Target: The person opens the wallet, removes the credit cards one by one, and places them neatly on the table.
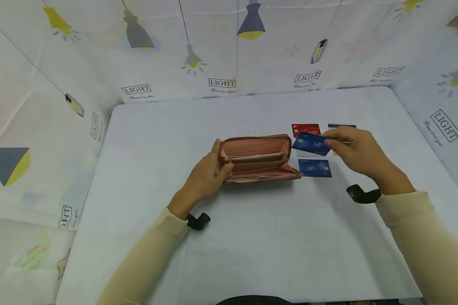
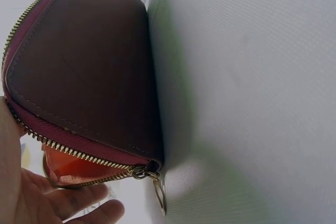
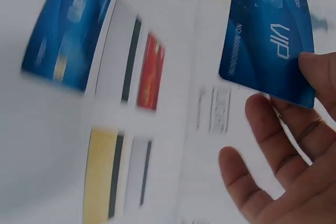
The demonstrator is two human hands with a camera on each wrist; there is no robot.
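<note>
A pink-brown zip wallet (image 1: pixel 256 147) lies unzipped and spread on the table, its pockets facing up. My left hand (image 1: pixel 203 176) grips its left end, thumb over the near edge. In the left wrist view, the wallet's dark outer side (image 2: pixel 84 66) and brass zipper pull (image 2: pixel 160 195) show. To the right of the wallet, my right hand (image 1: pixel 362 152) pinches a blue VIP card (image 1: pixel 311 143) by one end, raised above other cards. Below it lies another blue card (image 1: pixel 314 168), and a red card (image 1: pixel 305 128) lies behind.
In the right wrist view, a white card with a dark stripe (image 3: pixel 116 59), a gold card (image 3: pixel 101 174) and another white striped card (image 3: pixel 136 174) lie beside the red one. Lamp-printed cloth (image 1: pixel 221 55) stands behind the white table (image 1: pixel 252 245) and along its sides.
</note>
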